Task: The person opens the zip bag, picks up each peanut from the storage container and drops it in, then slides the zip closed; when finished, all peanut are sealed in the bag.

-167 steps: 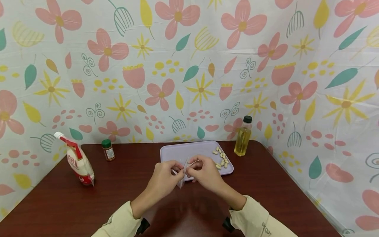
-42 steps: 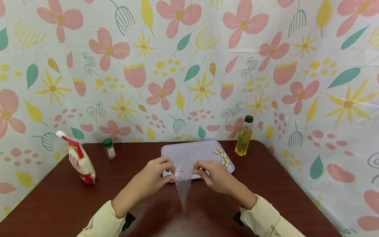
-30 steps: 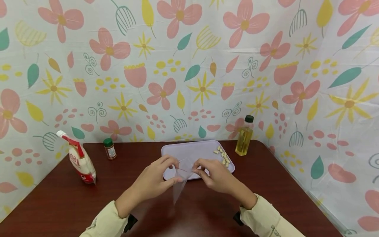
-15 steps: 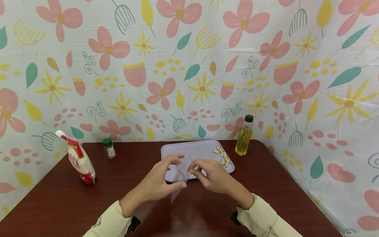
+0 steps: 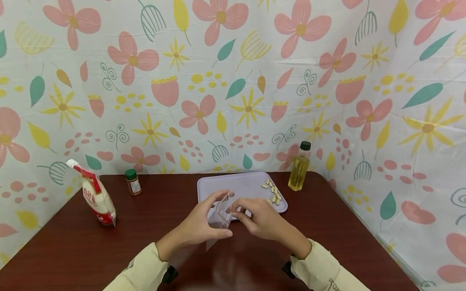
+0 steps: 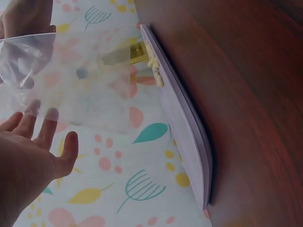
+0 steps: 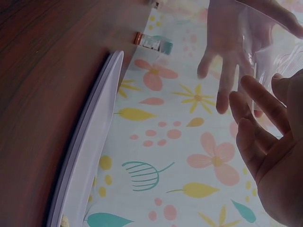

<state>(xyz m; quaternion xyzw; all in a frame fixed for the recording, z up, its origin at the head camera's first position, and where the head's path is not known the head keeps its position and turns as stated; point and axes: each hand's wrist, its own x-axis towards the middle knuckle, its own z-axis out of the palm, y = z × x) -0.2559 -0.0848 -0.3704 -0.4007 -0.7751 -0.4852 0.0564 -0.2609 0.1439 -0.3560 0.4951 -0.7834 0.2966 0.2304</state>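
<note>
A clear plastic bag [image 5: 219, 216] hangs between both hands, its mouth spread and its pointed lower corner hanging below. The left hand [image 5: 202, 220] curves around the bag's left side, thumb and index finger wide apart at the mouth. Through the film in the right wrist view, the left hand's other fingers [image 7: 226, 87] reach straight behind the bag. At the opposite edge of the mouth, the right hand [image 5: 260, 216] pinches the film between thumb and fingers. In the left wrist view the see-through bag [image 6: 90, 90] stretches in front of the left fingertips.
Behind the hands lies a lilac tray [image 5: 238, 182] with several peanuts [image 5: 274, 195] at its right end. An oil bottle [image 5: 299, 169] stands to the right. At left are a green-capped spice jar [image 5: 133, 184] and a spouted red-and-white bag [image 5: 99, 200] on the dark table [image 5: 153, 230].
The hands first worked close together at the bag, then drew apart with its top stretched between them. The left thumb and index finger have since spread, and the bag's mouth has widened.
</note>
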